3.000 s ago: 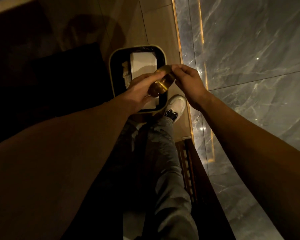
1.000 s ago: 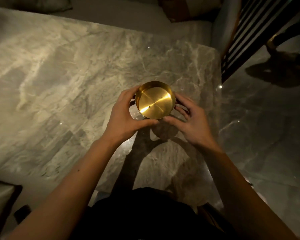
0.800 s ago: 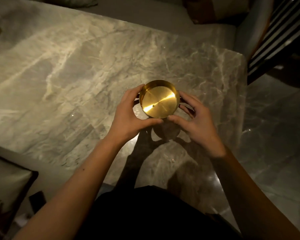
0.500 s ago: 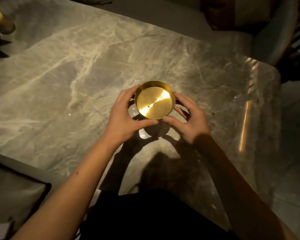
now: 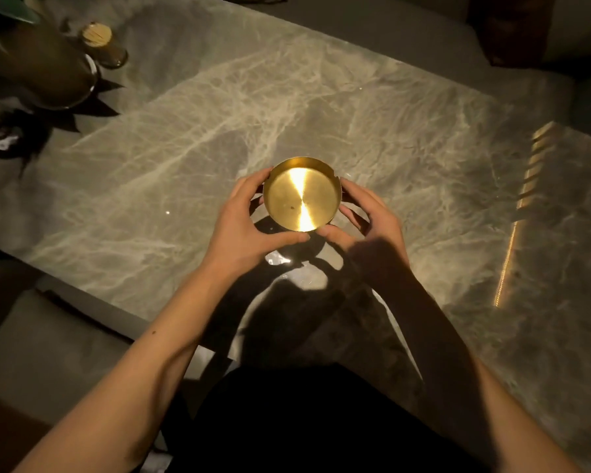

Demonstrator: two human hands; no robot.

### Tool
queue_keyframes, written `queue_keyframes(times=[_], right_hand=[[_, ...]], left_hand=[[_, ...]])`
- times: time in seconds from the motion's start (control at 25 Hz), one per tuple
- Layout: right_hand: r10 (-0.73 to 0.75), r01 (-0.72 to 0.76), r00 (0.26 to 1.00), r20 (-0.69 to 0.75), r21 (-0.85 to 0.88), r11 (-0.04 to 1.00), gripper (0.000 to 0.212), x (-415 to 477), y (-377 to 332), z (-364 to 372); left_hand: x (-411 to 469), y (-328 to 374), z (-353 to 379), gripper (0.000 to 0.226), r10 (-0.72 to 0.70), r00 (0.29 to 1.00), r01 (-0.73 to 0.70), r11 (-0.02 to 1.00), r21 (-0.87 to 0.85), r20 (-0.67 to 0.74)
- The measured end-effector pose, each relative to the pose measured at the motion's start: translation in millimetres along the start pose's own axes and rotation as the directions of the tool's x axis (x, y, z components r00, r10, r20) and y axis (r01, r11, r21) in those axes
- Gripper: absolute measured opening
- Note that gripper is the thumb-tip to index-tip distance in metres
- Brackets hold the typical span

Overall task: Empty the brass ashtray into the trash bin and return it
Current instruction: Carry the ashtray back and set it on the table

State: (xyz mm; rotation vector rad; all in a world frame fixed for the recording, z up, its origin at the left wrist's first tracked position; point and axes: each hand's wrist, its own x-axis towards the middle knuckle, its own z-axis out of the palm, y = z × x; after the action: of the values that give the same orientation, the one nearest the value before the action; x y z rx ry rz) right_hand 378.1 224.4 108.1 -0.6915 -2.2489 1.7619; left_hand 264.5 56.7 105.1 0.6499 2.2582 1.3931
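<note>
The round brass ashtray [image 5: 301, 194] is upright between both hands, over the grey marble table [image 5: 151, 186]. Its inside shines and holds only a tiny dark speck. My left hand [image 5: 244, 230] cups its left side, thumb under the near rim. My right hand [image 5: 365, 227] cups its right side, partly in shadow. The ashtray's shadow falls on the marble just below it; I cannot tell whether it touches the table. The trash bin is out of view.
A plant pot [image 5: 45, 73] with leaves and a small jar with a cork-coloured lid [image 5: 98, 37] stand at the table's far left corner. A cushion [image 5: 41, 343] lies at the near left. A dark seat [image 5: 512, 25] is beyond the far edge.
Three seconds ago both hands held the ashtray tilted over the trash bin on the floor. Now it is upright over the marble table, and the view has swung left, revealing the plant and jar.
</note>
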Motion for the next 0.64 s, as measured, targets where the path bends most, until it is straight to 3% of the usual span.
queue_keyframes(times=[0.28,0.52,0.64], right_hand=[[-0.102,0.116,0.973,0.207,-0.057,0.992,0.07,29.1,-17.6,52.9],[-0.109,0.14,0.93,0.352,-0.063,0.988,0.073,65.0,-43.0,145.6],[-0.107,0.149,0.927,0.36,-0.09,0.985,0.075,92.9,-56.2,204.5]], left_hand=[[-22.7,-14.4,-54.6,0.103,-0.078,0.98,0.083,0.996,0.019,-0.182],[-20.9,-64.1,-137.8,0.103,-0.18,0.939,0.167,0.984,-0.07,-0.295],[-5.6,-93.9,-191.4,0.101,-0.161,0.937,0.15,0.987,-0.061,-0.309]])
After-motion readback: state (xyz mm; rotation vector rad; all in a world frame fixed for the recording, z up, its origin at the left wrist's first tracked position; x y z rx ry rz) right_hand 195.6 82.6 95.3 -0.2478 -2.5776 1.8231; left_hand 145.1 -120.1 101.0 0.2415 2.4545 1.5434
